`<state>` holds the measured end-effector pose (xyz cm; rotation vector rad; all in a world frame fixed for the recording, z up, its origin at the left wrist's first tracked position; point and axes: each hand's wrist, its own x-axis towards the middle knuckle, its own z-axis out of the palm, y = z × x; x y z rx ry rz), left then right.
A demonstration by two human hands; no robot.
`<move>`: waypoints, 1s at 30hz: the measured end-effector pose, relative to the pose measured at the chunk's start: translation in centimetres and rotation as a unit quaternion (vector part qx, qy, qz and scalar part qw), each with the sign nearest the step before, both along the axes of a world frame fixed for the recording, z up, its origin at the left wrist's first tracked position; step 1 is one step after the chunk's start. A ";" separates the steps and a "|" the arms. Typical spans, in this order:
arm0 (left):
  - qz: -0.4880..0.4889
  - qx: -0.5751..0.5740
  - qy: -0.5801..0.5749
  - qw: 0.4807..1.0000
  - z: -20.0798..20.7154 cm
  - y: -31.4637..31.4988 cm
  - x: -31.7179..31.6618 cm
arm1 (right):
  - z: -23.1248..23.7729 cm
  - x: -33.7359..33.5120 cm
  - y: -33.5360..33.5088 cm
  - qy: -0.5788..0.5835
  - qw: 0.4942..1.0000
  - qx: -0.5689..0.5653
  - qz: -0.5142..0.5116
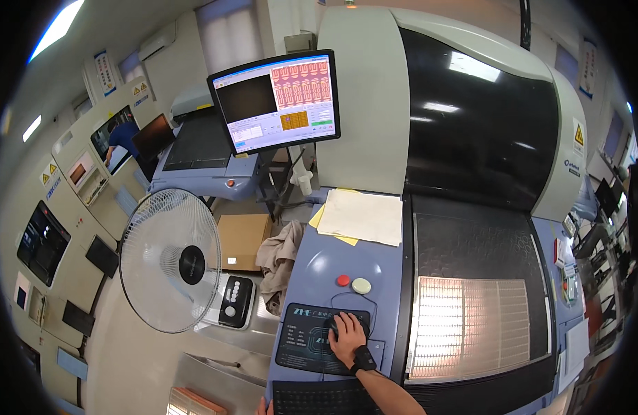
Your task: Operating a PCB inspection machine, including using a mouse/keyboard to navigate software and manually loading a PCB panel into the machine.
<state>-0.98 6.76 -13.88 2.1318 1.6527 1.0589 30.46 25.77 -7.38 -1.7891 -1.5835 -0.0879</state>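
Note:
My right hand [348, 336], with a black band on the wrist, lies over a black computer mouse [335, 326]. Its fingers curve round the mouse and hide most of it. Beneath is a black mouse pad [301, 349] with printed lettering. Only a few fingertips of my left hand [265, 407] show at the lower edge, beside a black keyboard [319, 400]; the rest is cut off. Above the console, a monitor [277, 104] displays a dark pane and a magnified reddish pattern. A panel with a fine copper-coloured grid [471, 328] lies flat on the machine bed to the right.
Red [343, 280] and pale green [361, 286] buttons sit beyond the pad, with paper sheets [360, 216] behind them. A large fan [170, 259], a cardboard box [243, 242] and a crumpled cloth [279, 259] stand left. The machine's dark hood [478, 124] rises behind the bed. A person [123, 142] works far left.

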 end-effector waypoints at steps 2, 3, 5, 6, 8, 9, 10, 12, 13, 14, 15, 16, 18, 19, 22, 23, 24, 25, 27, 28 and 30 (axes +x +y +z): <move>-0.025 -0.029 0.012 0.999 -0.1 0.1 -0.5 | 0.4 0.2 0.0 -0.019 1.000 0.016 0.017; -0.032 -0.028 0.016 0.999 0.0 0.1 -0.6 | 0.4 0.2 -0.1 -0.016 1.000 0.017 0.010; -0.043 -0.051 -0.003 0.998 -0.1 -0.1 -0.8 | -0.1 0.2 0.0 -0.020 1.000 0.010 -0.001; -0.050 -0.051 0.000 0.997 0.1 0.0 -0.9 | -0.2 0.2 0.1 -0.014 1.000 0.008 -0.010; -0.073 -0.061 -0.014 0.995 0.4 0.3 -1.1 | -0.2 0.2 0.0 -0.020 1.000 -0.001 -0.014; -0.083 -0.066 -0.021 0.994 0.6 0.6 -1.3 | -0.2 0.2 0.1 -0.027 1.000 -0.011 -0.011; -0.105 -0.074 0.028 0.991 1.5 0.7 -2.0 | 0.0 0.1 -0.1 -0.034 0.999 -0.013 -0.008; -0.115 -0.099 0.009 0.988 1.5 1.4 -2.5 | 0.1 -0.3 0.2 -0.040 0.999 -0.010 -0.014; -0.117 -0.120 -0.012 0.986 1.7 1.4 -2.3 | 0.4 -0.1 0.2 -0.049 0.999 -0.004 -0.012; -0.116 -0.126 -0.013 0.985 2.0 1.2 -2.2 | 0.5 -0.3 0.2 -0.051 0.999 0.000 -0.016; -0.127 -0.117 -0.022 0.985 2.3 1.6 -2.3 | 0.6 -0.3 0.2 -0.052 0.999 -0.004 -0.016; -0.138 -0.109 -0.031 0.984 2.4 1.7 -2.3 | 0.8 -0.3 0.2 -0.053 0.998 -0.004 -0.017; -0.138 -0.108 -0.036 0.984 2.1 1.6 -2.3 | 0.8 -0.4 0.3 -0.052 0.998 -0.006 -0.019; -0.139 -0.103 -0.039 0.984 2.0 1.6 -2.4 | 0.8 -0.4 0.3 -0.054 0.998 -0.001 -0.019; -0.140 -0.087 -0.042 0.985 1.8 1.6 -2.3 | 0.6 -0.4 0.3 -0.061 0.998 0.003 -0.019; -0.140 -0.088 -0.042 0.985 1.8 1.6 -2.3 | 0.5 -0.4 0.3 -0.067 0.998 0.003 -0.018; -0.141 -0.083 -0.053 0.985 2.0 1.6 -2.1 | 0.5 -0.4 0.3 -0.068 0.998 0.002 -0.017; -0.141 -0.078 -0.065 0.985 2.1 1.5 -1.9 | 0.6 -0.4 0.3 -0.065 0.998 0.004 -0.014; -0.140 -0.077 -0.067 0.985 2.2 1.5 -1.7 | 0.7 -0.3 0.2 -0.063 0.998 0.006 -0.010; -0.139 -0.075 -0.067 0.985 2.3 1.5 -1.7 | 0.7 -0.3 0.2 -0.063 0.998 0.007 -0.010; -0.136 -0.081 -0.061 0.986 2.1 1.3 -1.8 | 0.7 -0.3 0.2 -0.062 0.998 0.009 -0.009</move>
